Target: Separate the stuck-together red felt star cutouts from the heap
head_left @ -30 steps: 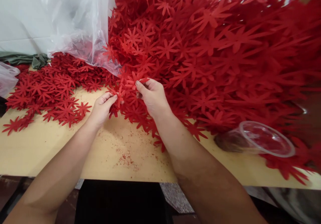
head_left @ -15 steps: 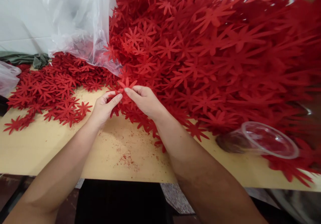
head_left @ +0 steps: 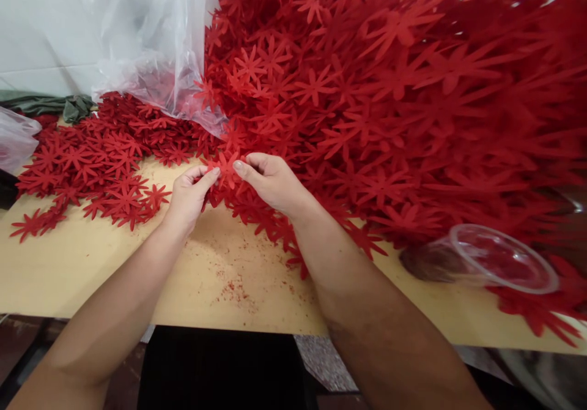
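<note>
Between my two hands, over the front of the big heap, is a red flower-shaped cutout (head_left: 228, 170) with several narrow petals. My left hand (head_left: 190, 193) pinches its left side between thumb and fingers. On the opposite side my right hand (head_left: 270, 180) grips it with the thumb on top. The fingers under the cutout are partly hidden. Behind and to the right rises a tall heap of similar red cutouts (head_left: 321, 85). A lower pile of red cutouts (head_left: 92, 159) lies to the left.
A clear plastic cup (head_left: 504, 258) stands at the right among the cutouts. Clear plastic bags (head_left: 147, 37) hang behind the left pile, near a dark green cloth (head_left: 76, 107). Red crumbs (head_left: 233, 290) are scattered on the wooden table (head_left: 114, 275), whose front edge is near me.
The cutout has tilted to lie flatter toward me, showing more of its face. My hands have moved slightly apart. The whole view has shifted a little.
</note>
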{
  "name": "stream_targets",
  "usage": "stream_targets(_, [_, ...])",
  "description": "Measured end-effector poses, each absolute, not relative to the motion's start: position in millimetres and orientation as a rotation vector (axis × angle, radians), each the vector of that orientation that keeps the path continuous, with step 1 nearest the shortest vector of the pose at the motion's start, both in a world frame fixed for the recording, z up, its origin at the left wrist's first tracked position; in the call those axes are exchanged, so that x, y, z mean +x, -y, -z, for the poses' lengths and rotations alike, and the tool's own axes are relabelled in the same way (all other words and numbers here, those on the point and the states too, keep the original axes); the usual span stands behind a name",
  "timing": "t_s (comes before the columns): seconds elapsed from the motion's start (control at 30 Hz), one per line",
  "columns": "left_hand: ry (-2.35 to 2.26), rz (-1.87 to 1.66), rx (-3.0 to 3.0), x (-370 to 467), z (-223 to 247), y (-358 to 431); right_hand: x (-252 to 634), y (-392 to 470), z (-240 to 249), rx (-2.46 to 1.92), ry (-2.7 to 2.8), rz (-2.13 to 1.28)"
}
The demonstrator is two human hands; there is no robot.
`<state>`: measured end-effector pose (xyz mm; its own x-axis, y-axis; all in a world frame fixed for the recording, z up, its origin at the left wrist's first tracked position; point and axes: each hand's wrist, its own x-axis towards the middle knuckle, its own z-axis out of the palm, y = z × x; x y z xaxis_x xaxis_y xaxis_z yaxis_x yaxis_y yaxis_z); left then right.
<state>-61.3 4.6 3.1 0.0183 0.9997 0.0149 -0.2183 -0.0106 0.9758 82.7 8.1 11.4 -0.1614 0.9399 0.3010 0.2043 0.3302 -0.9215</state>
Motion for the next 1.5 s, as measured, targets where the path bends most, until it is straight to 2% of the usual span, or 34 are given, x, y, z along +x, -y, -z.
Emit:
stream_targets(0.23, [-1.064,-1.479,0.906,-74,-6,-16,100,-22,-3,-1.086,1.318,-0.752])
stream_targets(0.33, [-1.061,-1.410,0.955,-73,-5,-16,103,-26,2,-1.118,1.302,-0.534])
stream_targets(0.43, [-1.046,-1.252,1.078,-66,0,-11,91,-19,3,-1.114,1.514,-0.339])
stream_targets(0.6, [-1.020,-1.213,1.041,-63,0,-5,72,-9,3,-1.030,1.867,-0.442])
stream_targets(0.83, [-0.948,-1.136,1.064,-65,-4,-5,93,-24,11,-1.266,1.561,-0.110])
stream_targets(1.03, [-1.017,-1.187,1.121,-63,-4,-8,94,-20,9,-1.330,1.556,0.139])
stream_targets(1.13, [-1.013,-1.225,1.088,-63,-6,-8,81,-9,0,-1.262,1.629,0.009])
stream_targets(1.33, [-1.002,-1.294,1.074,-64,-4,-9,58,0,3,-1.092,1.714,-0.583])
stream_targets(1.5, [-1.025,-1.350,1.098,-61,0,-13,56,-4,9,-0.995,1.615,-0.803])
